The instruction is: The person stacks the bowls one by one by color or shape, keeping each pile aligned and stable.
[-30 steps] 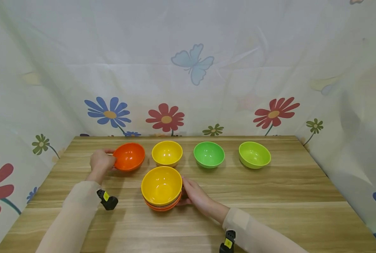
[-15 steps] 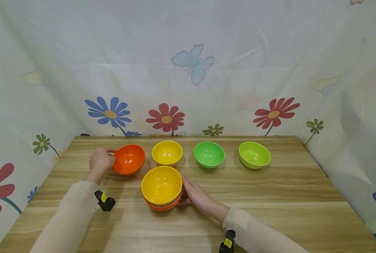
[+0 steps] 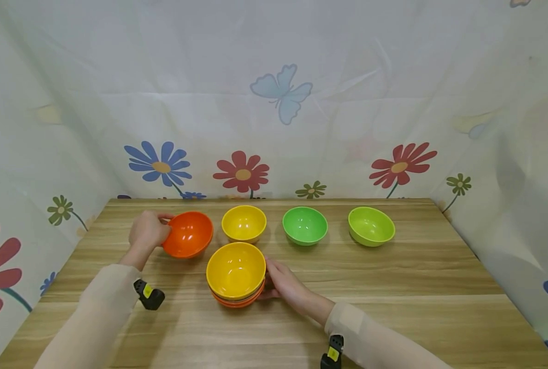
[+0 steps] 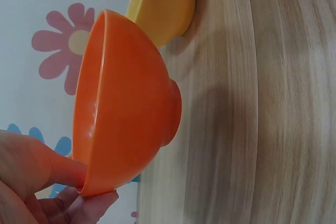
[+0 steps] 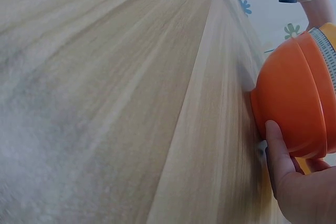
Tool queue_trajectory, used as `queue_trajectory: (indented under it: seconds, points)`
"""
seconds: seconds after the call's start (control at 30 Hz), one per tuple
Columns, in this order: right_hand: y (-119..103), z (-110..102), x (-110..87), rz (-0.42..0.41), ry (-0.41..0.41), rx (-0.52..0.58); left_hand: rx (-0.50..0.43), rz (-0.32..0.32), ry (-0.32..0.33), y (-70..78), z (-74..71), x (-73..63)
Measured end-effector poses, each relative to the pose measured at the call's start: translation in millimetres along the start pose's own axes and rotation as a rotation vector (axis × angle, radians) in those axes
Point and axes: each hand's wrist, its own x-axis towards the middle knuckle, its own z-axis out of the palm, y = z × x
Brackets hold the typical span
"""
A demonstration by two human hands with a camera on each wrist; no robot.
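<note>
My left hand (image 3: 147, 230) pinches the rim of an orange bowl (image 3: 192, 234) at its left side, thumb inside and fingers outside. In the left wrist view this bowl (image 4: 128, 103) hangs tilted above the table, its shadow apart from it. At the front middle stands a stack of bowls, a yellow bowl (image 3: 236, 270) on top and orange below. My right hand (image 3: 294, 291) holds the stack's right side. In the right wrist view a digit lies against the lower orange bowl (image 5: 289, 95), and a pale patterned rim (image 5: 326, 51) shows between orange and yellow.
Behind the stack, a smaller-looking yellow bowl (image 3: 244, 224), a green bowl (image 3: 304, 225) and a lime bowl (image 3: 371, 226) stand in a row on the wooden table (image 3: 394, 297). A flower-printed curtain (image 3: 329, 143) hangs at the back and sides.
My left hand has tilted the orange bowl and brought it slightly toward me, off its place in the row. The right hand and the stack have stayed put.
</note>
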Motion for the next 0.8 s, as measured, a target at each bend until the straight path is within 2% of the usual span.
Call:
queue_trajectory:
  seconds: [0.57,0.8]
  points:
    - [3,-2,1.3,0.003,-0.023,-0.013,0.07,0.119,-0.01,13.1,-15.1,-19.1]
    - [3,-2,0.9,-0.008,-0.027,-0.019,0.07,0.142,-0.013,20.1,-22.0,-25.4]
